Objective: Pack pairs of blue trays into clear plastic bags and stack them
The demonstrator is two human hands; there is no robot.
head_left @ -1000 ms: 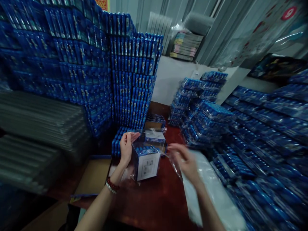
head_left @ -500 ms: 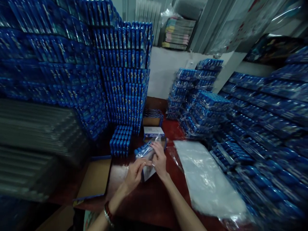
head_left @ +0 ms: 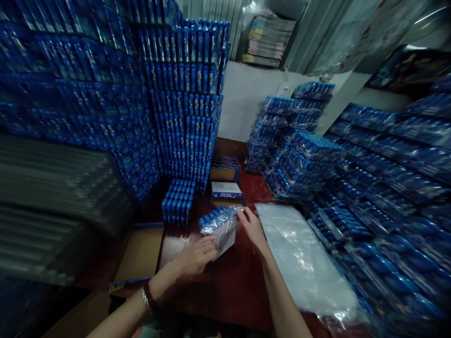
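Note:
A pack of blue-capped tubes (head_left: 215, 218) stands tilted on the table, its white side (head_left: 226, 235) facing me and a clear plastic bag around it. My left hand (head_left: 199, 256) is closed at the pack's near left corner, fingers together against it. At the upper right corner, my right hand (head_left: 251, 226) pinches the loose edge of the clear bag between thumb and fingers. The fingertips of my left hand are partly hidden against the pack.
A block of blue tubes (head_left: 178, 202) and an open shallow box (head_left: 140, 251) are at left. Small boxes (head_left: 226, 189) stand behind the pack. A pile of clear bags (head_left: 299, 253) lies at right. Tall stacks of blue packs (head_left: 186, 108) rise on both sides.
My right hand has moved right, away from the left hand, to the bag's upper right corner. My left hand has shifted slightly down the pack, uncovering more of its white side.

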